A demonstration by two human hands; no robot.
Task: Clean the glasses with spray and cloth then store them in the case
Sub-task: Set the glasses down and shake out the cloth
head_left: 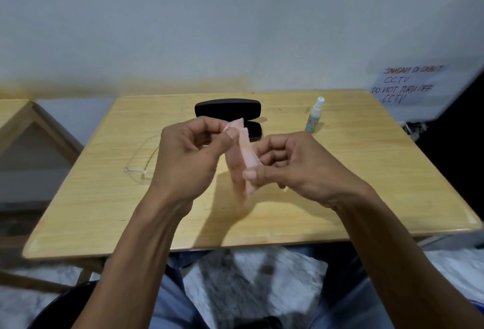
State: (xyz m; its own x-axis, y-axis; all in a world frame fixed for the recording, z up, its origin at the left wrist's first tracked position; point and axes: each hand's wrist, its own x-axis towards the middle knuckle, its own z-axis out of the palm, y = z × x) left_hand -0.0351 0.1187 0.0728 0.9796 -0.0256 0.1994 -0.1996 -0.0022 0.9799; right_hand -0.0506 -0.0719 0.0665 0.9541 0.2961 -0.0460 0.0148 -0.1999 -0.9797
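Observation:
Both hands hold a pink cleaning cloth (pixel 246 155) above the middle of the wooden table (pixel 104 197). My left hand (pixel 188 155) pinches its upper end between thumb and fingers. My right hand (pixel 288 166) pinches its lower part. The cloth hangs folded into a narrow strip between them. Clear, frameless glasses (pixel 141 163) lie on the table to the left of my left hand. A black glasses case (pixel 227 110) stands open at the back of the table, partly hidden by my hands. A small spray bottle (pixel 314 116) with a white nozzle stands upright at the back right.
A second wooden table (pixel 15 114) stands at the far left. A paper sign (pixel 408 85) with handwritten text hangs on the wall at the right. My knees and a patterned floor (pixel 251 276) show below the table's front edge.

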